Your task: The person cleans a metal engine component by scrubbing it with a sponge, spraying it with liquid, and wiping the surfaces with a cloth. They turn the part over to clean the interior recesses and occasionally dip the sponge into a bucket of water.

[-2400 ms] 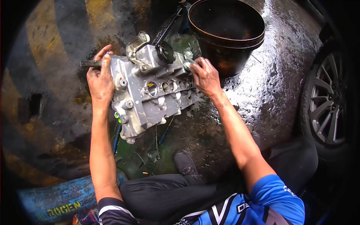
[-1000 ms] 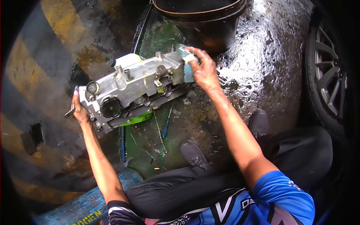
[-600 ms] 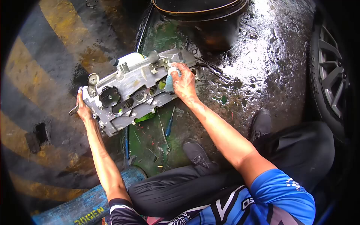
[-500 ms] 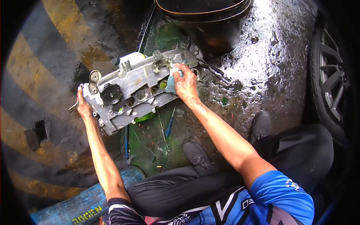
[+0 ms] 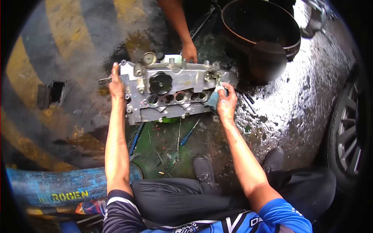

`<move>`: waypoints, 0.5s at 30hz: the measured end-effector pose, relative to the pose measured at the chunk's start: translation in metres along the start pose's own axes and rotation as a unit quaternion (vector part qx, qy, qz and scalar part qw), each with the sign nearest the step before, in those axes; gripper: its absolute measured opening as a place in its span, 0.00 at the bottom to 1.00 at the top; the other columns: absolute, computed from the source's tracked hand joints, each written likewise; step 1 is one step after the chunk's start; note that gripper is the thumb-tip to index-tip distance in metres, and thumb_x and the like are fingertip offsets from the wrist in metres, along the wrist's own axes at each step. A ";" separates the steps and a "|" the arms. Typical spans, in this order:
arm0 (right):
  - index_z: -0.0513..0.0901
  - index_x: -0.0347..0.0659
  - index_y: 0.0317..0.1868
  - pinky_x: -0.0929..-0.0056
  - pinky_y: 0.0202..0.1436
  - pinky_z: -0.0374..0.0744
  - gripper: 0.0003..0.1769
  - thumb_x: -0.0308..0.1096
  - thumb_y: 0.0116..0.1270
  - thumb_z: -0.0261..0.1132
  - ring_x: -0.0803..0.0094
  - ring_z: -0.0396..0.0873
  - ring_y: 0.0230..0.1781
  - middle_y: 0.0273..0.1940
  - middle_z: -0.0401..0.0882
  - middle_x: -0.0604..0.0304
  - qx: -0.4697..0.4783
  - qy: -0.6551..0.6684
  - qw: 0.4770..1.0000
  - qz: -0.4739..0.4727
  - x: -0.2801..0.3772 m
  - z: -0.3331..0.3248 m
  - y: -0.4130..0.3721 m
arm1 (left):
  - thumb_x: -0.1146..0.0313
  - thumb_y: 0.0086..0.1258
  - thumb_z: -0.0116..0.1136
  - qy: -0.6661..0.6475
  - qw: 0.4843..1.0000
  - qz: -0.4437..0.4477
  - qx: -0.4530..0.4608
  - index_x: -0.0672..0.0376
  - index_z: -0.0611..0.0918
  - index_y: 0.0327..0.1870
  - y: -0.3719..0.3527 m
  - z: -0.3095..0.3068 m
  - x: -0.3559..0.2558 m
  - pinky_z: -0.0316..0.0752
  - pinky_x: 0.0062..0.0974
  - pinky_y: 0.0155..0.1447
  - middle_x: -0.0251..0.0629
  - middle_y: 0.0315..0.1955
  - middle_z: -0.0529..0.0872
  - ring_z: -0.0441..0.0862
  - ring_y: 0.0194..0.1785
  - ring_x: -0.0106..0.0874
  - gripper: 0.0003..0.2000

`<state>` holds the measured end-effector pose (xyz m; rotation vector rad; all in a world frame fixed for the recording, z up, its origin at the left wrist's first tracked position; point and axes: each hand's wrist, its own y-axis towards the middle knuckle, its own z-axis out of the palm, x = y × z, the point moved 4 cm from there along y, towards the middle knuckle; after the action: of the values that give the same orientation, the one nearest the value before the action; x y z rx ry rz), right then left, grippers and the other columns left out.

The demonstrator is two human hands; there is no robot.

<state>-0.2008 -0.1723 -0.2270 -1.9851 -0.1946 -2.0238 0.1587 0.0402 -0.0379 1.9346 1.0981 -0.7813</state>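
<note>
A grey metal engine valve cover (image 5: 186, 79) with a round black oil cap (image 5: 160, 83) is held up in front of me, roughly level. My left hand (image 5: 116, 86) grips its left end, fingers mostly hidden behind the edge. At the right end, my right hand (image 5: 227, 101) is closed on a blue-green cloth (image 5: 212, 101), pressed against the cover. Several round holes run along the cover's lower part. Just beyond the cover, another person's hand (image 5: 189, 51) reaches down near a pale bottle with a dark cap, partly hidden by the cover.
A large black tub (image 5: 260, 23) stands at the back right on the wet, oily floor. Screwdrivers (image 5: 190, 133) lie below the cover. A blue cylinder (image 5: 58, 186) lies at the lower left, and a car wheel (image 5: 347, 136) stands at the right.
The valve cover has moved right in view and turned from tilted to nearly level, both my hands still on it. Another person's arm has come in from the top.
</note>
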 end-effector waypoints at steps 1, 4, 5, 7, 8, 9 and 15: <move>0.82 0.37 0.53 0.66 0.51 0.78 0.14 0.30 0.68 0.63 0.68 0.80 0.42 0.41 0.85 0.52 -0.016 -0.007 0.999 -0.048 0.001 0.002 0.001 | 0.51 0.81 0.47 0.012 1.000 0.012 -0.003 0.64 0.78 0.67 0.001 -0.004 -0.001 0.63 0.27 0.74 0.42 0.65 0.81 0.75 0.69 0.31 0.26; 0.82 0.35 0.52 0.70 0.50 0.77 0.13 0.30 0.69 0.64 0.71 0.79 0.42 0.40 0.85 0.54 0.026 -0.017 1.000 0.001 0.001 -0.001 0.004 | 0.53 0.81 0.47 0.041 0.998 0.042 0.013 0.65 0.79 0.65 -0.004 0.007 0.001 0.65 0.27 0.72 0.44 0.64 0.82 0.76 0.68 0.32 0.25; 0.82 0.35 0.51 0.70 0.50 0.76 0.13 0.30 0.69 0.64 0.71 0.78 0.42 0.40 0.84 0.55 0.042 -0.026 0.998 0.024 0.002 -0.005 0.004 | 0.54 0.81 0.48 0.047 0.997 0.058 0.013 0.66 0.80 0.64 -0.006 0.011 0.000 0.67 0.28 0.71 0.44 0.62 0.83 0.77 0.67 0.33 0.24; 0.83 0.37 0.50 0.73 0.49 0.76 0.12 0.30 0.69 0.65 0.74 0.77 0.41 0.40 0.84 0.58 0.027 -0.005 1.000 0.010 0.004 -0.010 0.007 | 0.56 0.81 0.50 0.045 0.997 0.066 0.013 0.68 0.81 0.61 -0.008 0.015 0.002 0.69 0.28 0.69 0.44 0.60 0.85 0.79 0.64 0.34 0.23; 0.83 0.37 0.51 0.73 0.49 0.76 0.12 0.30 0.69 0.65 0.75 0.77 0.40 0.40 0.84 0.58 0.015 0.006 1.000 0.001 0.002 -0.011 0.008 | 0.56 0.80 0.51 0.041 0.997 0.068 0.013 0.68 0.82 0.59 -0.010 0.016 0.002 0.70 0.29 0.68 0.44 0.58 0.86 0.81 0.63 0.34 0.22; 0.83 0.37 0.51 0.74 0.49 0.75 0.11 0.30 0.69 0.65 0.75 0.76 0.40 0.39 0.84 0.59 0.004 0.018 1.000 -0.007 0.003 -0.013 0.008 | 0.56 0.80 0.52 0.019 1.000 0.022 0.006 0.68 0.83 0.58 -0.010 0.017 0.002 0.71 0.29 0.67 0.44 0.57 0.86 0.81 0.62 0.34 0.22; 0.85 0.43 0.56 0.64 0.52 0.79 0.15 0.32 0.71 0.64 0.59 0.81 0.46 0.43 0.81 0.53 -0.028 -0.139 0.971 -0.193 0.041 -0.003 -0.015 | 0.53 0.79 0.54 0.036 0.998 0.048 -0.006 0.67 0.84 0.56 -0.015 0.017 -0.011 0.72 0.28 0.64 0.44 0.54 0.87 0.82 0.57 0.32 0.23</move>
<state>-0.2086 -0.1636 -0.1848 -2.4161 -0.6365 -1.9682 0.1381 0.0265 -0.0422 2.0036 1.0427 -0.6557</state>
